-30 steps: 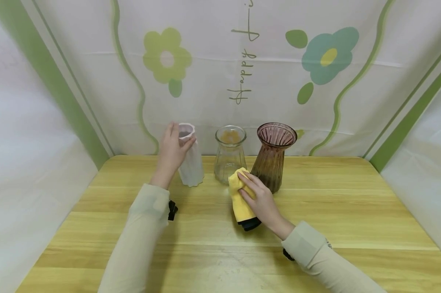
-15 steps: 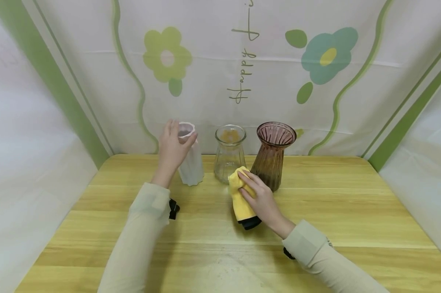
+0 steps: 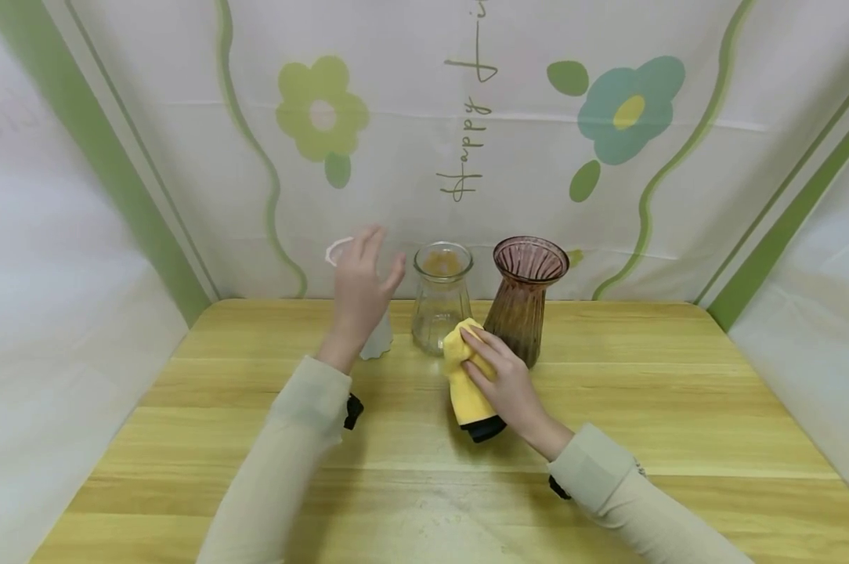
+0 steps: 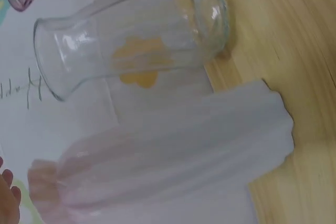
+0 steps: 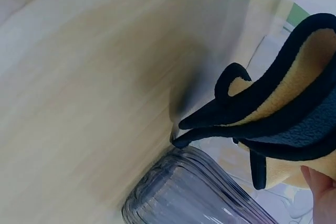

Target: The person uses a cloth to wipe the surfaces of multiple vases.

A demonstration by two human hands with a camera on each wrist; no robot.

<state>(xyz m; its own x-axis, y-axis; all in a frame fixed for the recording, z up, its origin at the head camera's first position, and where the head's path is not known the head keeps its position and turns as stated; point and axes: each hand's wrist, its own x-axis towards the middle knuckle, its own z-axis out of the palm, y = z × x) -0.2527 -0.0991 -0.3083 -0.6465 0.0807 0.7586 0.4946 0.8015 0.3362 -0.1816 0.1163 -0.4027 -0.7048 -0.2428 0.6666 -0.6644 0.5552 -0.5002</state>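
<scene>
In the head view my left hand [image 3: 359, 294], slightly blurred, is raised with its fingers spread in front of a white fluted vase [image 3: 378, 342]. Most of that vase is hidden there, but its ribbed body [image 4: 178, 156] shows in the left wrist view, where a few fingertips [image 4: 16, 195] appear apart from its mouth. My right hand [image 3: 505, 384] grips a folded yellow cloth [image 3: 467, 395] with a black edge. The cloth [image 5: 283, 114] hangs in loose folds in the right wrist view. It overlaps the foot of a clear glass vase [image 3: 442, 305] in the head view.
A flared purple-brown ribbed glass vase [image 3: 519, 305] stands behind my right hand, right of the clear one. All three vases are upright near the back edge of the wooden table [image 3: 424, 501]. A white curtain [image 3: 396, 157] printed with flowers hangs behind.
My left hand has let go of the white vase's rim and shifted right and slightly up, now in front of it. The right hand and cloth have barely moved.
</scene>
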